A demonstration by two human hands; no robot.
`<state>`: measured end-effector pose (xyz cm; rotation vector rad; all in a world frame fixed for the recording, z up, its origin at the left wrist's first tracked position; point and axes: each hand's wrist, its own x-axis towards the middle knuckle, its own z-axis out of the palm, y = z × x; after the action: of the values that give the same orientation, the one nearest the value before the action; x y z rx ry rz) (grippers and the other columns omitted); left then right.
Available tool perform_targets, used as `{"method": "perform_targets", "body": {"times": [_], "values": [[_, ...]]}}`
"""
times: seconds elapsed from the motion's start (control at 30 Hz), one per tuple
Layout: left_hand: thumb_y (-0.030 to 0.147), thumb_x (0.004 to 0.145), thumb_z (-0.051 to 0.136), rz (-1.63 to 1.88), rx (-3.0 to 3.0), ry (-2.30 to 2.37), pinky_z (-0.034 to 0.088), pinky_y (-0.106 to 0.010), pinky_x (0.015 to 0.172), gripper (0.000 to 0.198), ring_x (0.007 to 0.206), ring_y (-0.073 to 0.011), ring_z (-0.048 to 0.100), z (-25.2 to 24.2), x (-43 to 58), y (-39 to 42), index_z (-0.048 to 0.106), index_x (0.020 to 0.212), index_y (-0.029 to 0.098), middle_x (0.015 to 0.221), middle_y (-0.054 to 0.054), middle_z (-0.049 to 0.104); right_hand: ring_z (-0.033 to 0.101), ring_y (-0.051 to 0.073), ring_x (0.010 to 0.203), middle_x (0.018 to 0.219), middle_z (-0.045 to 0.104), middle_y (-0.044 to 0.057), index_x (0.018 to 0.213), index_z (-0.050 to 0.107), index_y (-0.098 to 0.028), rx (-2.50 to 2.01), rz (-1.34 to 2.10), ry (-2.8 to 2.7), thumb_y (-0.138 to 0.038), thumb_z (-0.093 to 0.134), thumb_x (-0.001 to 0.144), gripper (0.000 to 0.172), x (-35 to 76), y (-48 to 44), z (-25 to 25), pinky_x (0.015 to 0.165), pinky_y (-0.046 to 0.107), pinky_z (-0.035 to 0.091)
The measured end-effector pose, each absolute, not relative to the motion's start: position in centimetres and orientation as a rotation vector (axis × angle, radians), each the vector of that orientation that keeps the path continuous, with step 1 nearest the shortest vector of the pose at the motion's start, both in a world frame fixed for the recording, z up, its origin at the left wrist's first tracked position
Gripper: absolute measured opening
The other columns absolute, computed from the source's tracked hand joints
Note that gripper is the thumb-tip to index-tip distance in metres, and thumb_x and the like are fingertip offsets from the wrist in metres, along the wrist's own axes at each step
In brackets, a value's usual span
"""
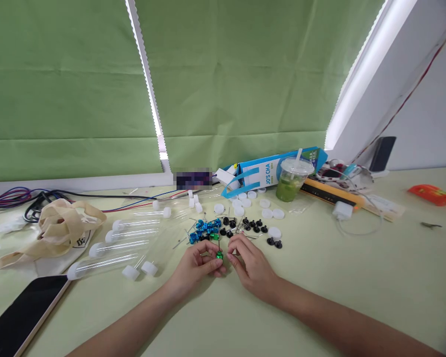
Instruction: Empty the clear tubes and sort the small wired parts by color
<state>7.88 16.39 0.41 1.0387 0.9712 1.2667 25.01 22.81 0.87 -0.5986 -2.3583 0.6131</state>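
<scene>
My left hand point(198, 263) holds a small green metal piece point(219, 255) between thumb and fingers, with a thin dark pin standing up from it. Close by on the right, my right hand point(250, 263) has its thumb and fingertips pinched together; whatever is between them is too small to make out. Just beyond the hands lie several blue metal pieces point(205, 229) with thin pins, and another green piece point(214, 236) beside them. Several black knobs point(255, 224) are scattered behind my right hand. White round caps point(239, 210) lie farther back.
Clear tubes with white caps point(111, 249) lie at the left, near a phone point(24, 315) and a cloth bag point(65, 230). A drink cup point(290, 186) stands before a blue-white bag point(262, 171). A white charger point(343, 210) and an orange item point(433, 194) are at the right.
</scene>
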Motion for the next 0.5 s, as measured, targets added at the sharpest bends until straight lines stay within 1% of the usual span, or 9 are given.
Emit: {"method": "perform_targets", "body": {"times": [0.3, 0.5], "values": [[0.025, 0.071, 0.070, 1.259, 1.033, 0.966, 0.050, -0.030, 0.062, 0.022, 0.068, -0.0173, 0.064, 0.66, 7.90, 16.38, 0.054, 0.081, 0.015, 0.073, 0.000, 0.058, 0.047, 0.016, 0.082, 0.091, 0.047, 0.006, 0.085, 0.042, -0.019, -0.606, 0.607, -2.372, -0.016, 0.035, 0.090, 0.009, 24.96, 22.70, 0.98, 0.073, 0.030, 0.040], [0.025, 0.072, 0.069, 1.258, 1.040, 0.984, 0.050, -0.029, 0.061, 0.022, 0.068, -0.0167, 0.064, 0.49, 7.82, 16.41, 0.053, 0.082, 0.015, 0.071, 0.001, 0.057, 0.047, 0.017, 0.082, 0.091, 0.047, 0.006, 0.087, 0.043, -0.019, -0.629, 0.588, -2.355, -0.016, 0.035, 0.090, 0.009, 24.93, 22.69, 0.97, 0.073, 0.031, 0.040]]}}
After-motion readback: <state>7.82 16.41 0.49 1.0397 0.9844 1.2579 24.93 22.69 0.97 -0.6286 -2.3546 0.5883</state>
